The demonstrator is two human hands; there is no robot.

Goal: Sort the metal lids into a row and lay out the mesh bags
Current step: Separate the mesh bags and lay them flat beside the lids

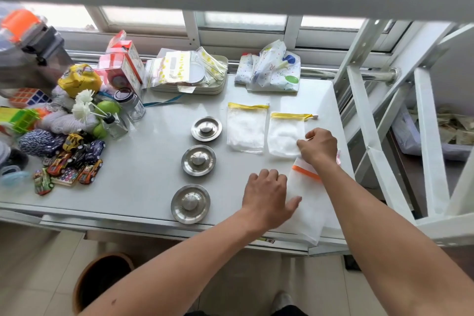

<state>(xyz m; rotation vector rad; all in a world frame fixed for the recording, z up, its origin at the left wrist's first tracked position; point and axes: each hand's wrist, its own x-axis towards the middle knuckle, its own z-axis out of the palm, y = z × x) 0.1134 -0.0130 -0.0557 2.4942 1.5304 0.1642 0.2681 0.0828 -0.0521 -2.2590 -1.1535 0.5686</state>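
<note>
a: how far along is it?

b: the three metal lids (pixel 198 160) already stand in a row down the middle of the surface (pixel 143 161), apart from each other. that part looks done.

a: and the mesh bags?

b: two yellow-trimmed bags (pixel 245 128) lie flat side by side beyond the hands. the orange-trimmed bag (pixel 306 202) lies nearest the front edge, partly under both arms.

a: what are the hands doing?

b: the left hand (pixel 266 194) rests flat, fingers spread, on the orange-trimmed bag, gripping nothing. the right hand (pixel 319 145) pinches the near corner of the right-hand yellow bag.

a: so what's left?

b: i'd say only straightening those last two bags.
</note>
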